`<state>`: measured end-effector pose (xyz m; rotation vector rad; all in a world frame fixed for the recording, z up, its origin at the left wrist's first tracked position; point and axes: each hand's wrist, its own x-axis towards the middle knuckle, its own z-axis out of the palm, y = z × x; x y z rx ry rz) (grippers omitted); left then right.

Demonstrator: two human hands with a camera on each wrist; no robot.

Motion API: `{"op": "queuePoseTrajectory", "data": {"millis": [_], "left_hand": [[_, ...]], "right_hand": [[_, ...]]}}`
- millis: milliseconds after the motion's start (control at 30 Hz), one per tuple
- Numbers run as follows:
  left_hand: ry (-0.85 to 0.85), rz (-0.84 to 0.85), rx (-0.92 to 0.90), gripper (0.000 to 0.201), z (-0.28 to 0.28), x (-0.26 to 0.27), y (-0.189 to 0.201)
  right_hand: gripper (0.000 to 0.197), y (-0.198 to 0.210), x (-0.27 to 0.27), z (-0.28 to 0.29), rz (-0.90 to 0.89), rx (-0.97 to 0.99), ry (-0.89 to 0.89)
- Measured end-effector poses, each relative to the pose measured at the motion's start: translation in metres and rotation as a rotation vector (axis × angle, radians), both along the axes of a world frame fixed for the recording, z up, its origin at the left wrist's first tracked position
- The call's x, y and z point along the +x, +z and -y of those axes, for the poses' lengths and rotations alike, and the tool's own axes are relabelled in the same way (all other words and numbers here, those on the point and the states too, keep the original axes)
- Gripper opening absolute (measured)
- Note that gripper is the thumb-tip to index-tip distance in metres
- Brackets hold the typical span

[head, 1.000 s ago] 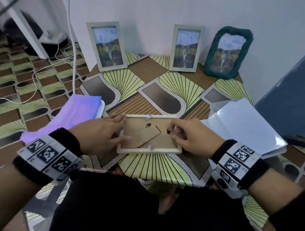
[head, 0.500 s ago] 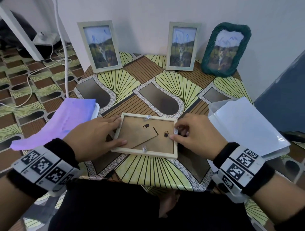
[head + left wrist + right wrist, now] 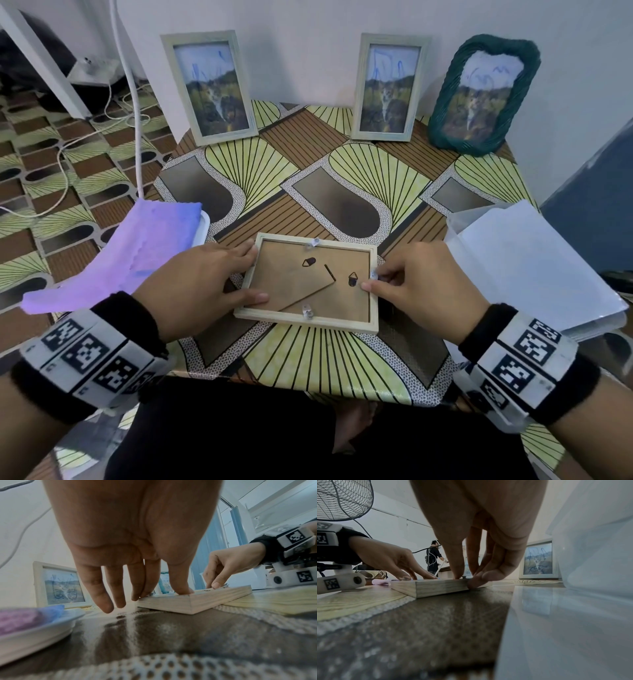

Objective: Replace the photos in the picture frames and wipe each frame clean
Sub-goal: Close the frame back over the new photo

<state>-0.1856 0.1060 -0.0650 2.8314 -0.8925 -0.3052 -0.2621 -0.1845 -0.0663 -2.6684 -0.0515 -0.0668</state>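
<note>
A light wooden picture frame [image 3: 310,323] lies face down near the table's front edge, its brown backing board [image 3: 291,274] and folded stand facing up. My left hand [image 3: 239,274] rests on the frame's left edge with straight fingers, the thumb pressing on the backing. My right hand [image 3: 371,280] pinches a small metal tab [image 3: 374,274] on the frame's right edge between thumb and forefinger. The left wrist view shows the frame [image 3: 197,601] under my left hand [image 3: 154,592]. In the right wrist view my right hand [image 3: 465,578] touches the frame's [image 3: 433,586] top and side.
Three frames with scribbled-on photos lean on the back wall: a pale one at left [image 3: 209,87], a pale one in the middle [image 3: 388,87], a green woven one [image 3: 483,92]. A purple cloth [image 3: 137,250] lies over a white tray [image 3: 204,226]. A clear box of white sheets [image 3: 527,260] stands at right.
The face-down frame has turned slightly clockwise between my hands. My right fingers have closed on the tab at its right edge. My left hand stays on the left edge.
</note>
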Motion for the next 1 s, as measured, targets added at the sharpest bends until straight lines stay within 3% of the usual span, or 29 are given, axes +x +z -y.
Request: {"op": "queuePoseTrajectory", "data": {"millis": [333, 600, 800, 1000], "left_hand": [[0.010, -0.041, -0.042, 0.078, 0.0039, 0.0035, -0.0033], [-0.030, -0.037, -0.027, 0.072, 0.0045, 0.0039, -0.0046], [-0.091, -0.017, -0.004, 0.061, 0.0052, 0.0033, -0.0067], [-0.129, 0.010, -0.007, 0.061, 0.0052, 0.0002, -0.0087]], "right_hand": [[0.039, 0.0043, -0.0002, -0.0066, -0.055, -0.199, 0.093], [0.030, 0.0013, -0.0028, -0.0040, -0.012, -0.170, 0.161], [0.015, 0.0026, -0.0027, -0.0031, -0.006, 0.001, 0.142], [0.020, 0.0009, -0.0006, -0.0017, -0.043, 0.023, 0.130]]}}
